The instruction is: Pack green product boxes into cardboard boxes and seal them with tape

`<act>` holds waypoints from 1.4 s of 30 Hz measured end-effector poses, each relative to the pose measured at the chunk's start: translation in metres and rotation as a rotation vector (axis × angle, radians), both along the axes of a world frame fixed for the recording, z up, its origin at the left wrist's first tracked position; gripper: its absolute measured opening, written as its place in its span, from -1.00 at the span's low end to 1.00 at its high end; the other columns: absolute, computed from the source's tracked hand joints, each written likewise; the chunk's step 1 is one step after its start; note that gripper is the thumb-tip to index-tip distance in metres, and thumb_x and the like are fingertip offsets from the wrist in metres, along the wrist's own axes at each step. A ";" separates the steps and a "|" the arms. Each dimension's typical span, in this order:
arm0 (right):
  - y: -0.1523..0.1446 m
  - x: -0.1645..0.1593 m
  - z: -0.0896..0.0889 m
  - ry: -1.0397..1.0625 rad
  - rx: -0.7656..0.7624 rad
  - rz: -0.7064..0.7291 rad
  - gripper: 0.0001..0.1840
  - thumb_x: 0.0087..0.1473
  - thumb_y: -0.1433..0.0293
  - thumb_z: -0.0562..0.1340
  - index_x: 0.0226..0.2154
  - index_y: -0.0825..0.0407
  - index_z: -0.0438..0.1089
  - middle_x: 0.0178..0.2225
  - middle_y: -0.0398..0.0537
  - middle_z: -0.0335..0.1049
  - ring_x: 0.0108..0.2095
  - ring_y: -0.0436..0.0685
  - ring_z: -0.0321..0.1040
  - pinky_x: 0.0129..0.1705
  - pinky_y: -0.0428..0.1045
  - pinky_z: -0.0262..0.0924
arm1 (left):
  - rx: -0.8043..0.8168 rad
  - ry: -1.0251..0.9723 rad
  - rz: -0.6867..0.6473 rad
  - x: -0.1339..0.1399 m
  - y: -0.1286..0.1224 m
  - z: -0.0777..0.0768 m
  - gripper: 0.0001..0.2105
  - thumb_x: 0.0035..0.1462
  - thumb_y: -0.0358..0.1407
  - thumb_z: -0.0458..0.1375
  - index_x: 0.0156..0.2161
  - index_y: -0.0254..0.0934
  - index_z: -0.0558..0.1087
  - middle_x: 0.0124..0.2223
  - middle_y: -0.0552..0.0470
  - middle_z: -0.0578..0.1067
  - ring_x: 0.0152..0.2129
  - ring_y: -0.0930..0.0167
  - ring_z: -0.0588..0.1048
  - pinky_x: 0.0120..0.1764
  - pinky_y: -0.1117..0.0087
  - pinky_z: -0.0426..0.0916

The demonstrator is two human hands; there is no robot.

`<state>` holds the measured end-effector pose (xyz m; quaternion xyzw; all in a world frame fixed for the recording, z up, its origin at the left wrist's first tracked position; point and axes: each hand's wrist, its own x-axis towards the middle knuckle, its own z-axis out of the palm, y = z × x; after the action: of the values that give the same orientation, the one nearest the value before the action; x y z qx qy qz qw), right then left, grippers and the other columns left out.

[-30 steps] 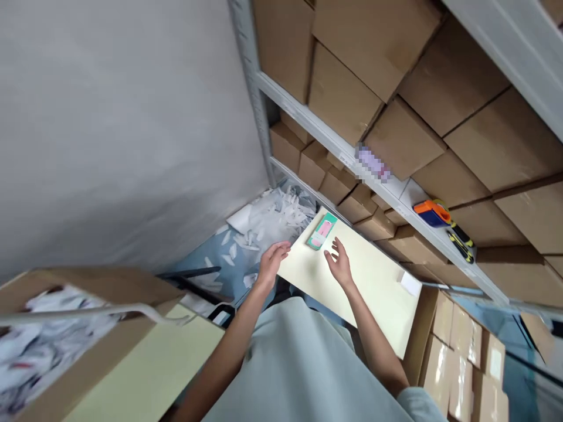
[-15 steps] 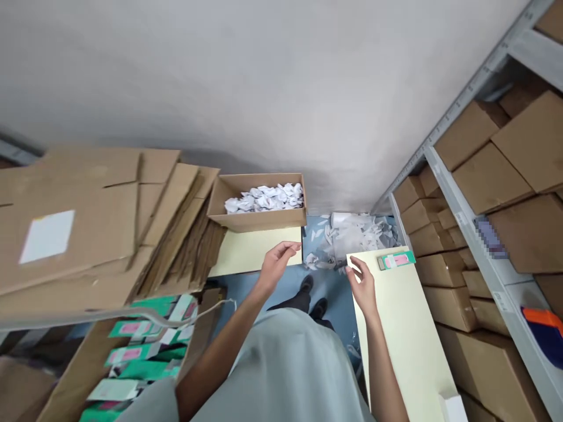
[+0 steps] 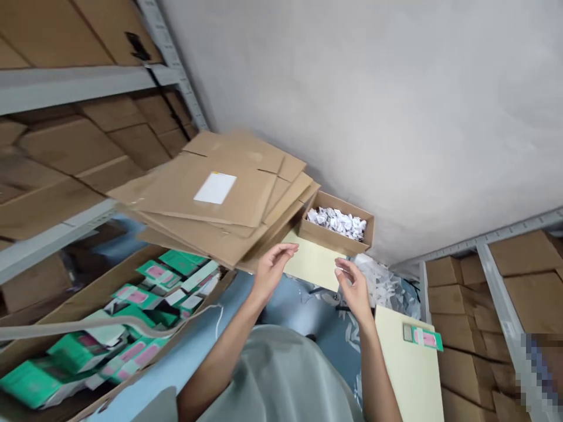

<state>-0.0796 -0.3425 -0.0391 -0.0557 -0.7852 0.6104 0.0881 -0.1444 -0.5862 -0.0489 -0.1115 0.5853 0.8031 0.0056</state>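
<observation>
- One oblong cardboard carton, heaped with crumpled white paper, stands on a smooth pale-yellow desk.
- Short of the carton, left hand and right hand hover, each grip loosely curled, thumb and fingers apart.
- Left of the carton: flattened cardboard, one white label, no legible writing.
- Right of it, nearer: one green-and-pink packet.

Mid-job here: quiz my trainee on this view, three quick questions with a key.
1. True or false: the left hand is gripping a cardboard sheet.
2. What is in the small open box near the wall? A) tape rolls B) crumpled paper C) bottles
3. Which hand is nearer the lone green pack?

Key: 1. False, nothing shows in it. 2. B. 3. The right hand.
</observation>
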 end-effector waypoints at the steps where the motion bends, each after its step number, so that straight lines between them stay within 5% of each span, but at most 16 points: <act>1: -0.025 -0.018 0.000 0.002 -0.007 0.048 -0.57 0.29 0.01 0.41 0.04 -0.08 0.68 0.11 0.16 0.70 0.12 0.37 0.67 0.21 0.30 0.60 | 0.007 0.005 0.050 -0.006 -0.026 -0.003 -0.74 0.08 -0.14 0.47 -0.15 -0.20 0.70 0.00 -0.15 0.72 0.07 0.11 0.64 0.29 0.11 0.47; 5: -0.123 -0.088 -0.011 -0.005 -0.030 0.214 -0.54 0.27 -0.02 0.42 0.05 -0.09 0.66 0.08 0.13 0.71 0.09 0.34 0.67 0.16 0.26 0.61 | 0.085 0.006 0.324 -0.030 -0.123 -0.020 -0.62 0.09 -0.12 0.45 0.01 -0.16 0.64 0.11 -0.11 0.68 0.15 0.15 0.62 0.33 0.09 0.46; 8: -0.182 -0.141 -0.025 -0.016 -0.019 0.276 -0.50 0.24 -0.04 0.43 0.06 -0.07 0.63 0.09 0.14 0.69 0.11 0.35 0.65 0.12 0.22 0.62 | 0.216 -0.062 0.413 -0.048 -0.169 -0.036 -0.61 0.09 -0.18 0.45 0.02 -0.13 0.56 0.18 -0.11 0.63 0.21 0.16 0.60 0.34 0.03 0.49; 13: -0.239 -0.222 -0.048 -0.074 0.186 0.205 -0.40 0.17 0.01 0.43 0.13 0.01 0.55 0.20 0.24 0.57 0.16 0.37 0.59 0.16 0.20 0.58 | 0.377 -0.178 0.398 -0.069 -0.206 -0.054 -0.63 0.01 -0.23 0.49 -0.07 -0.15 0.54 0.23 -0.15 0.61 0.24 0.11 0.60 0.35 -0.05 0.48; 17: -0.256 -0.253 -0.060 -0.132 0.427 0.110 -0.32 0.16 0.04 0.44 0.21 0.05 0.48 0.16 0.27 0.55 0.05 0.38 0.59 0.25 0.29 0.48 | 0.382 -0.190 0.352 -0.074 -0.225 -0.064 -0.61 -0.02 -0.14 0.50 -0.09 -0.19 0.56 0.14 -0.20 0.66 0.16 0.04 0.65 0.32 -0.14 0.52; 23: -0.267 -0.249 -0.082 -0.067 0.414 0.028 -0.13 -0.04 0.06 0.58 0.25 0.02 0.44 0.19 0.28 0.51 0.18 0.46 0.51 0.30 0.30 0.44 | 0.306 -0.186 0.362 -0.072 -0.241 -0.073 -0.45 0.00 -0.01 0.52 0.05 -0.11 0.51 0.10 -0.16 0.67 0.05 0.07 0.70 0.17 -0.12 0.61; 27: -0.272 -0.244 -0.084 -0.073 0.250 0.009 -0.11 -0.08 0.01 0.59 0.21 0.05 0.46 0.14 0.25 0.57 0.09 0.39 0.58 0.19 0.26 0.53 | 0.222 -0.178 0.338 -0.090 -0.252 -0.069 -0.38 -0.17 0.18 0.58 -0.14 -0.15 0.51 -0.18 -0.03 0.65 -0.23 0.21 0.69 0.00 0.08 0.66; 30: -0.271 -0.240 -0.075 -0.040 0.098 0.037 -0.16 -0.06 -0.02 0.59 0.16 0.03 0.49 0.11 0.23 0.63 0.07 0.38 0.63 0.18 0.25 0.55 | 0.166 -0.106 0.350 -0.107 -0.259 -0.053 -0.37 -0.25 0.22 0.60 -0.28 -0.15 0.47 -0.29 0.04 0.58 -0.26 0.27 0.63 -0.01 0.16 0.65; 33: -0.263 -0.227 -0.062 -0.005 -0.001 0.080 -0.20 -0.03 -0.06 0.58 0.15 -0.05 0.50 0.11 0.18 0.65 0.04 0.36 0.66 0.12 0.25 0.59 | 0.139 -0.001 0.347 -0.115 -0.257 -0.028 -0.45 -0.13 0.17 0.56 -0.27 -0.15 0.48 -0.23 0.04 0.60 -0.18 0.28 0.61 0.09 0.18 0.62; 36: -0.246 -0.202 -0.053 0.008 -0.066 0.053 -0.23 0.00 -0.11 0.55 0.15 -0.09 0.53 0.13 0.16 0.65 -0.05 0.31 0.69 0.03 0.21 0.63 | 0.023 0.046 0.330 -0.115 -0.246 -0.002 -0.55 0.00 0.11 0.50 -0.29 -0.16 0.47 -0.28 0.08 0.57 -0.25 0.33 0.57 -0.02 0.29 0.58; 42: -0.166 -0.122 -0.029 0.141 -0.001 -0.286 -0.33 0.18 -0.06 0.48 0.21 -0.10 0.54 0.15 0.16 0.64 0.02 0.31 0.68 0.03 0.18 0.63 | -0.180 0.140 0.133 -0.116 -0.188 0.029 -0.63 0.15 0.07 0.40 -0.28 -0.17 0.46 -0.34 0.11 0.52 -0.36 0.38 0.46 -0.25 0.42 0.41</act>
<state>-0.2017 -0.5088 -0.0679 -0.1239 -0.7610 0.5944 0.2288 -0.2602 -0.7743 -0.0203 -0.0939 0.6454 0.7516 -0.0985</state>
